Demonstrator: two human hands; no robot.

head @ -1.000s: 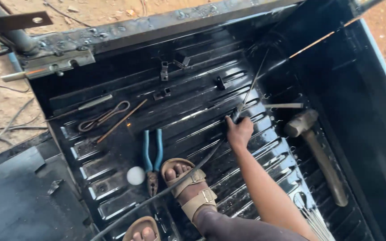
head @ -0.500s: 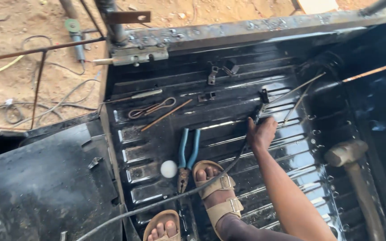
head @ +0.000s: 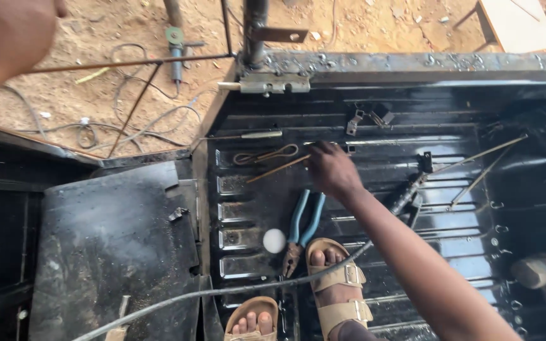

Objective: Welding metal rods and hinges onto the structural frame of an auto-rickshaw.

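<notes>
While our right hand reaches down across the black ribbed metal floor, its fingers curl together over the near end of a thin wooden stick; we cannot tell whether they have clamped on it or only touch it. That stick lies slanted on the floor, its far end pointing toward the left edge. Just beyond it sits a looped piece of wire, and above that a slim rod with a pale handle lies nearly level.

Nearer to us, just below the hand, a pair of pliers with blue handles rests with its jaws pointing toward our feet. A small white ball sits just beside the pliers on their left. Our 2 feet in tan sandals stand on the floor, and a grey cable runs past them, crossing in front of the toes.

Our left hand shows only as a blurred shape at the top left corner, close to the camera; we cannot tell if it is spread or closed.

Farther out, small metal brackets lie near the back wall, long rods slant at the right, and a hammer head rests at the lower right. Sandy ground with loose wires lies beyond.
</notes>
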